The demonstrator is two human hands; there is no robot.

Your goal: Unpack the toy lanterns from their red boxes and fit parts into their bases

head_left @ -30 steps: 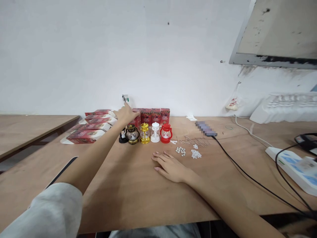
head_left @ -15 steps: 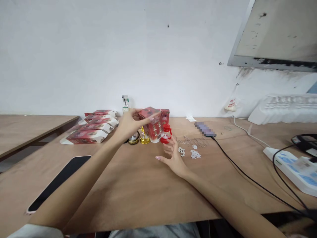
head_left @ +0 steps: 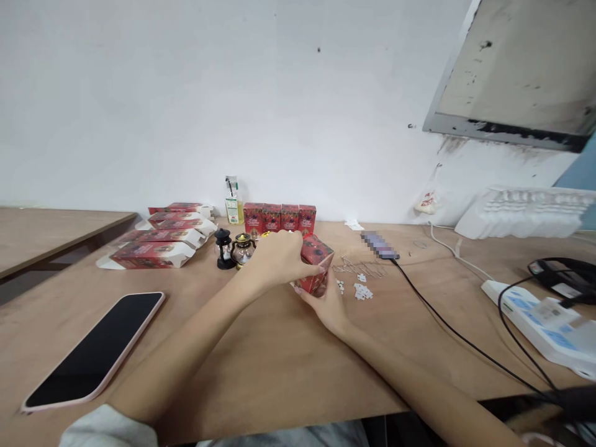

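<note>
Above the middle of the table I hold a small red printed cardboard box (head_left: 316,251) between both hands. My left hand (head_left: 279,259) grips it from the left and the top, its thumb across the near side. My right hand (head_left: 331,305) is wrapped round the lower right of the same box, thumb in front. Just left of my left hand stand a black miniature lantern (head_left: 225,249) and a dark bronze one (head_left: 241,249). Behind my hands a row of several upright red boxes (head_left: 280,217) stands near the wall. The red lantern is hidden now.
Several open-ended red boxes (head_left: 153,253) lie at the left. A large black-screened phone (head_left: 95,351) is near my left arm. Right of the hands are metal wires (head_left: 361,267), white pieces (head_left: 363,292), a cabled phone (head_left: 380,245) and a power strip (head_left: 540,320).
My left hand has brought the box down and to the right, towards me. My right hand, open before, has closed on the box. The row of boxes and the dark lanterns have come into view.
</note>
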